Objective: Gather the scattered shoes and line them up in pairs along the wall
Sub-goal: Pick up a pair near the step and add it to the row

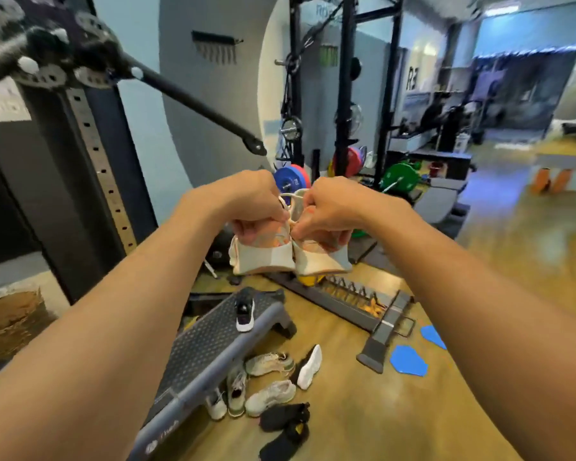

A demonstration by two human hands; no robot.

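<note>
Sneakers up first: we've got the cream-and-orange sneakers (263, 257) in the air in front of us, heels toward us, soles down, the two touching side by side. Our left hand (246, 201) grips the left shoe at its collar and our right hand (333, 207) grips the right one. The fingers (246, 229) on both sides are curled tight into the heel openings. The white laces (293, 197) loop up between the knuckles and may be caught in the grip too, though it's too blurred to say.

This looks like the matched pair ready to carry. We'd keep the heels level and pressed together, hold by the collars rather than the laces so nothing swings, and set both down at once, squared to the wall (153, 134).

Well below, the pale trainers (270, 364) and black shoes (285, 415) lie jumbled on the floor just beside the step platform (210, 347). One black-and-white shoe (245, 312) stands on top of it.
</note>
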